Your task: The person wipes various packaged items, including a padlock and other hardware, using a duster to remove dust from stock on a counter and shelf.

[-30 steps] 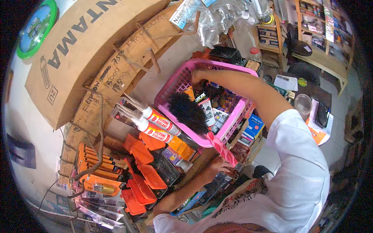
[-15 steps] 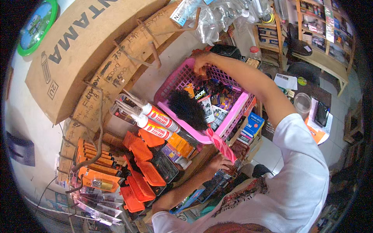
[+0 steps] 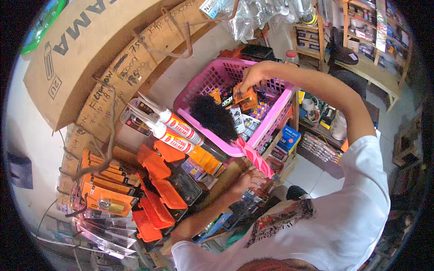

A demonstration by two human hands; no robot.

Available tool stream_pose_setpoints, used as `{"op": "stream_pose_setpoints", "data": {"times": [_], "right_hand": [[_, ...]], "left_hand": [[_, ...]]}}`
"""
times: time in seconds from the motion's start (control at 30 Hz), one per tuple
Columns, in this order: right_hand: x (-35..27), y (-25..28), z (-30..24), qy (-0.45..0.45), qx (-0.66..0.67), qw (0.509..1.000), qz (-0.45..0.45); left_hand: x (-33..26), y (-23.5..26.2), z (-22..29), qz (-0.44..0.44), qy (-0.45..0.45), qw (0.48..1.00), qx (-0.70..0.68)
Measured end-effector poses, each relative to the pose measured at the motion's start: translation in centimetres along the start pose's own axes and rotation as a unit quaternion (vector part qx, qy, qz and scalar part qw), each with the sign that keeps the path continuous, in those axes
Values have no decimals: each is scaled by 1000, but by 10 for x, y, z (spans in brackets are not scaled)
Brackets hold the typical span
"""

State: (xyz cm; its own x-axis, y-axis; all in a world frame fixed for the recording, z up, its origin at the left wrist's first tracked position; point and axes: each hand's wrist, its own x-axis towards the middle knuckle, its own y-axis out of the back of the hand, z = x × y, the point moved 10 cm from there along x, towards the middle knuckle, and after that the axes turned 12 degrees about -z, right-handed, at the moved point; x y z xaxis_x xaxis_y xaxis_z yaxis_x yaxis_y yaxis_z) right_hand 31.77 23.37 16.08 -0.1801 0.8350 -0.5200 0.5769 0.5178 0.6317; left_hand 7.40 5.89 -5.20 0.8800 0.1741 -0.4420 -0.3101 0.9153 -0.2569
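Right hand (image 3: 256,76): moving since half a second ago, shifting from the upper left corner of the basket (image 3: 270,123) toward its middle; my view is shifting a little too.
Right grip: my fingers are clamping together on an orange packet (image 3: 245,99).
Orange packet: hanging inside the basket, near some purple boxes (image 3: 262,109); I am not able to tell whether it is touching them.
Left hand (image 3: 250,181): staying low, just outside the basket's near corner, fingers closing around the lower end of a pink handle (image 3: 254,158); they are partly hiding, so I am not judging how tightly.
Duster (image 3: 212,118): its black fluffy head is lying in the basket's left part, the handle slanting out over the near rim toward me.
White-red tubes (image 3: 180,128): lying side by side, left of the basket.
Orange lids (image 3: 168,194): clustering below the tubes.
Blue box (image 3: 288,139): sitting just right of the basket.
Red-lidded jar (image 3: 292,57): standing beyond the basket's far side.
Carton (image 3: 68,86): filling the upper left, a wooden board (image 3: 129,56) running along its lower edge.
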Motion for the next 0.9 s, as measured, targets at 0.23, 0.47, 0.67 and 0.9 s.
{"op": "stream_pose_setpoints", "data": {"times": [0.23,0.47,0.67,0.9], "right_hand": [[-12,-31,8,21,-12,998,-53],[-6,-24,24,-46,-63,997,22],[-18,11,16,58,-181,968,161],[-140,-18,-28,188,235,943,139]], "left_hand": [[4,-5,-8,-19,-2,1000,18],[-15,-26,25,-49,-89,995,19],[4,-17,3,-37,-31,999,-16],[-13,-14,4,-16,-31,999,-28]]}}
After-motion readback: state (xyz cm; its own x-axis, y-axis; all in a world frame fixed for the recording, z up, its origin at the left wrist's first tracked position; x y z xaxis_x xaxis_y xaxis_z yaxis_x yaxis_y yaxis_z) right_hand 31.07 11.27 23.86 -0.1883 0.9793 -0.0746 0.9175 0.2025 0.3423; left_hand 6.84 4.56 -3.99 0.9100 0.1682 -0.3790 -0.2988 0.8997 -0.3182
